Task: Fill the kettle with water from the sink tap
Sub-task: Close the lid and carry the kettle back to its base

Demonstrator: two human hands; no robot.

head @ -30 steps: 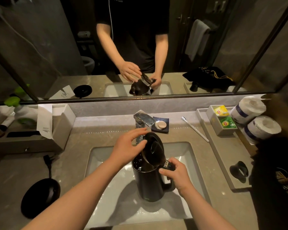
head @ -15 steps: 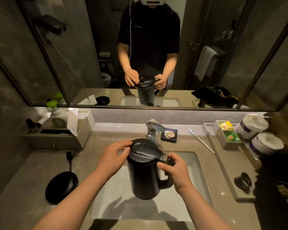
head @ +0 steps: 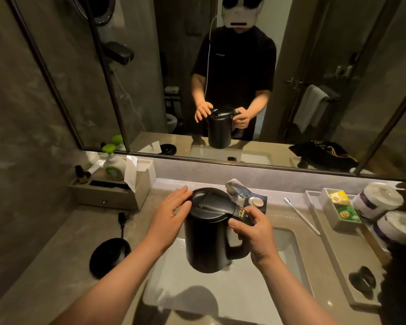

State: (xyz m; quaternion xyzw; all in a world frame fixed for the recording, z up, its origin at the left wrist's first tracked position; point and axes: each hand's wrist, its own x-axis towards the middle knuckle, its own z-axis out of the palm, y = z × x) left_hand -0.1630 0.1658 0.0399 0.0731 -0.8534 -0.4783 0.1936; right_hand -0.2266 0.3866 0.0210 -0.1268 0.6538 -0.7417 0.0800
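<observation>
A black electric kettle (head: 205, 238) hangs upright in the air above the white sink basin (head: 223, 299), its lid closed. My right hand (head: 256, 233) grips the kettle's handle on the right side. My left hand (head: 171, 213) rests with spread fingers against the left edge of the lid. The chrome tap (head: 237, 188) stands behind the kettle, partly hidden by it; no water is seen running.
The kettle's round black base (head: 109, 256) with its cord lies on the counter at left. A toiletry box with a soap pump (head: 113, 165) stands back left. A toothbrush (head: 301, 215), a tray with tea bags (head: 340, 205) and two paper rolls (head: 377, 200) sit at right.
The lid, open a second ago, is now closed. The kettle has been lifted higher above the basin. The view has tilted up, showing more mirror.
</observation>
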